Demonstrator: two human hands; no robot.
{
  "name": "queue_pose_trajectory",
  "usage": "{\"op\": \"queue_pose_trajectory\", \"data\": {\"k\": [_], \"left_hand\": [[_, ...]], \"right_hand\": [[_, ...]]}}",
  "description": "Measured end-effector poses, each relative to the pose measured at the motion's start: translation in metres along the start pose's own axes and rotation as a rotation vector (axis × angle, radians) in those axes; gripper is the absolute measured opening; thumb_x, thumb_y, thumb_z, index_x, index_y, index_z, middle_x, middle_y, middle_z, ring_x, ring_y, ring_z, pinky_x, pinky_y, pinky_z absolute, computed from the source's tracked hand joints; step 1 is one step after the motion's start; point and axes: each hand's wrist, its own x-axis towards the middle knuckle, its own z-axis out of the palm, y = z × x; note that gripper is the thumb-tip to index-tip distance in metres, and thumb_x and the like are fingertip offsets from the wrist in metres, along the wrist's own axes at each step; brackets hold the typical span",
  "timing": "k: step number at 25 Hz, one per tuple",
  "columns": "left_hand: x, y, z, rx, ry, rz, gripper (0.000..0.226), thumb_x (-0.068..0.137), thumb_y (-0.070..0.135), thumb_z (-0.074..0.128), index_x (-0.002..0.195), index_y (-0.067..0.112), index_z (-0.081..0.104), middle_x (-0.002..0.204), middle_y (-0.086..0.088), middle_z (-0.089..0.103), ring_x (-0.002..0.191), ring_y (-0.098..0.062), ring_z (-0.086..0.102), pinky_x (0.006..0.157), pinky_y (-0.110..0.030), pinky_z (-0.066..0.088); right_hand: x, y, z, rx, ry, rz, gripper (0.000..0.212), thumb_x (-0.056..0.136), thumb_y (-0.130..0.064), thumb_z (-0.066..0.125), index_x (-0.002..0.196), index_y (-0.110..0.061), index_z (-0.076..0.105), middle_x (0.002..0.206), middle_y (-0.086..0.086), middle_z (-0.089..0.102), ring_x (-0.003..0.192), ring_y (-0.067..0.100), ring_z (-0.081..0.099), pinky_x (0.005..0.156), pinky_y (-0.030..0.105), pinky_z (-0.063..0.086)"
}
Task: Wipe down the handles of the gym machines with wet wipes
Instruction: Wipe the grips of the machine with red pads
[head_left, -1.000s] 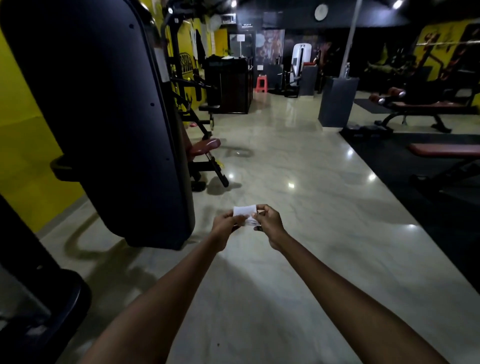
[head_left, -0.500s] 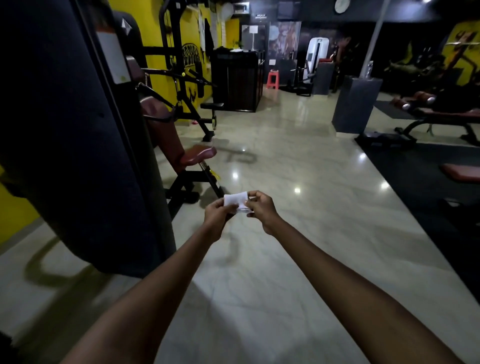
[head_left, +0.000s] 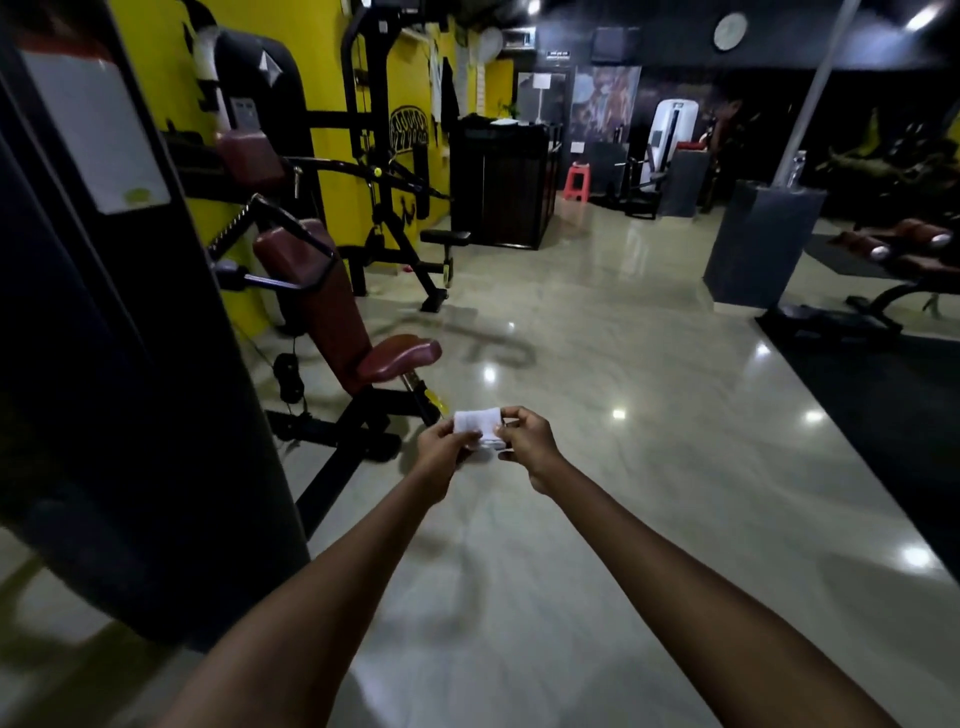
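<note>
Small folded white wet wipe (head_left: 479, 427), soft and creased, pinched at chest height between left hand (head_left: 441, 451) and right hand (head_left: 525, 441) — thumbs and fingertips closed on opposite edges. Glossy pale tiled floor (head_left: 623, 415) open ahead; dark padded machine (head_left: 130, 364) close on the left, maroon seat (head_left: 400, 356) just beyond — black mat (head_left: 883, 405) edging the right

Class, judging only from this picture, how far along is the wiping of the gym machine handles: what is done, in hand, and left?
Done: nothing shows as wiped. In hand: the left hand and right hand both pinch a folded white wipe in front of the body, touching no machine. Left: the handles themselves, starting perhaps with the machine with the maroon seat to the left.
</note>
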Motion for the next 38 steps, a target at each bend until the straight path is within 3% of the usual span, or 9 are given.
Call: {"op": "queue_pose_trajectory", "data": {"k": [4, 9, 14, 17, 20, 26, 33, 38], "left_hand": [[0.122, 0.032, 0.03, -0.02, -0.075, 0.005, 0.027, 0.084, -0.015, 0.049, 0.107, -0.004, 0.06, 0.078, -0.009, 0.063, 0.06, -0.007, 0.064, 0.058, -0.014, 0.051], [0.239, 0.037, 0.075, -0.081, -0.122, -0.023, 0.028, 0.086, -0.013, 0.047, 0.107, -0.001, 0.06, 0.087, -0.01, 0.065, 0.08, -0.019, 0.062, 0.074, -0.023, 0.052], [0.369, 0.042, 0.12, -0.118, -0.054, -0.002, 0.025, 0.083, -0.015, 0.048, 0.084, 0.005, 0.063, 0.079, -0.011, 0.063, 0.075, -0.02, 0.06, 0.075, -0.026, 0.051], [0.453, 0.052, 0.145, -0.128, -0.013, -0.01, 0.02, 0.083, -0.013, 0.051, 0.089, 0.002, 0.064, 0.081, -0.012, 0.062, 0.075, -0.02, 0.06, 0.074, -0.025, 0.051], [0.526, 0.07, 0.164, -0.174, 0.014, -0.005, 0.018, 0.083, -0.01, 0.053, 0.091, 0.002, 0.063, 0.081, -0.012, 0.063, 0.074, -0.02, 0.059, 0.075, -0.025, 0.05], [0.646, 0.087, 0.167, -0.167, 0.101, 0.008, 0.016, 0.081, -0.01, 0.053, 0.087, 0.002, 0.063, 0.08, -0.014, 0.063, 0.073, -0.021, 0.06, 0.074, -0.025, 0.05], [0.819, 0.111, 0.157, -0.153, 0.182, 0.08, 0.017, 0.082, -0.011, 0.052, 0.083, 0.004, 0.06, 0.078, -0.013, 0.061, 0.072, -0.022, 0.059, 0.07, -0.026, 0.051], [0.945, 0.158, 0.141, -0.076, 0.201, 0.145, 0.015, 0.081, -0.011, 0.053, 0.08, 0.003, 0.059, 0.075, -0.012, 0.061, 0.073, -0.023, 0.059, 0.073, -0.031, 0.049]], "right_hand": [[0.112, -0.031, -0.01, 0.009, 0.033, -0.038, 0.017, 0.089, 0.002, 0.051, 0.096, -0.012, 0.055, 0.084, 0.007, 0.057, 0.065, 0.016, 0.054, 0.057, 0.025, 0.046], [0.233, -0.051, -0.033, 0.089, 0.08, -0.031, 0.013, 0.088, 0.0, 0.054, 0.092, -0.012, 0.058, 0.082, 0.006, 0.059, 0.068, 0.014, 0.055, 0.06, 0.026, 0.046], [0.366, -0.063, -0.051, 0.137, 0.049, -0.054, 0.012, 0.086, -0.001, 0.059, 0.083, -0.013, 0.058, 0.082, 0.005, 0.06, 0.071, 0.016, 0.057, 0.062, 0.026, 0.047], [0.455, -0.083, -0.066, 0.118, 0.044, -0.043, 0.011, 0.085, 0.001, 0.06, 0.091, -0.008, 0.058, 0.088, 0.01, 0.06, 0.07, 0.016, 0.057, 0.061, 0.026, 0.047], [0.543, -0.109, -0.076, 0.116, 0.006, -0.051, 0.018, 0.083, 0.0, 0.063, 0.08, -0.015, 0.054, 0.082, 0.004, 0.059, 0.068, 0.014, 0.056, 0.06, 0.027, 0.047], [0.675, -0.124, -0.063, 0.103, -0.107, -0.022, 0.015, 0.084, -0.003, 0.062, 0.09, -0.016, 0.056, 0.091, 0.007, 0.061, 0.073, 0.015, 0.058, 0.061, 0.026, 0.049], [0.848, -0.154, -0.02, 0.11, -0.195, -0.028, 0.015, 0.084, -0.006, 0.064, 0.096, -0.013, 0.058, 0.078, 0.003, 0.06, 0.066, 0.013, 0.056, 0.055, 0.024, 0.046], [0.97, -0.211, 0.014, 0.108, -0.264, -0.104, 0.011, 0.085, -0.003, 0.062, 0.094, -0.01, 0.058, 0.075, 0.003, 0.058, 0.062, 0.012, 0.054, 0.042, 0.014, 0.043]]}}
